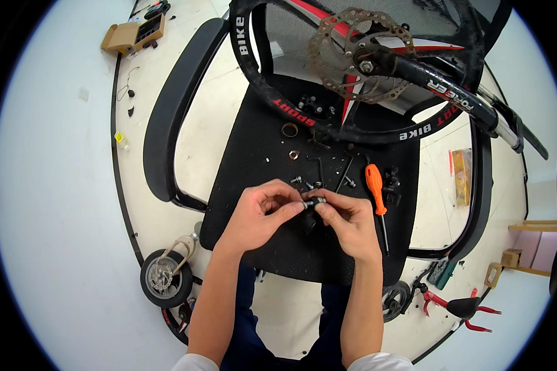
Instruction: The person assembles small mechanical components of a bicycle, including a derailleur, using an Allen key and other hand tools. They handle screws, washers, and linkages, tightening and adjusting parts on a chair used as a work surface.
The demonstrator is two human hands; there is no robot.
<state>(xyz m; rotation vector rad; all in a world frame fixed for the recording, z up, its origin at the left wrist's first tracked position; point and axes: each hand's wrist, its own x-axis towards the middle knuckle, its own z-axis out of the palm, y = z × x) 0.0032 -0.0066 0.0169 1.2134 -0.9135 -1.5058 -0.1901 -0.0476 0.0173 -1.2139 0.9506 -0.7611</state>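
Over the black chair seat (278, 253), both my hands are closed on one small part with a silver, bolt-like body and a dark piece (313, 202). Thumb and fingertips of my left hand (263, 213) pinch its left end. My right hand (349, 222) pinches the other end. The fingers partly cover it, so its exact kind is unclear. Just beyond the hands lie small bolts (297, 179) and two black hex keys (315, 167). A screwdriver (375, 185) with an orange handle rests right of my right hand, beside a black mechanical part (392, 182).
A bike wheel (278, 108) with a rusty brake disc (320, 59) and black fork (439, 83) covers the seat's far part. Armrests (173, 117) flank the seat. A small wheel (151, 290) lies on the floor left, a red frame (436, 300) right, an open cardboard box (120, 37) far left.
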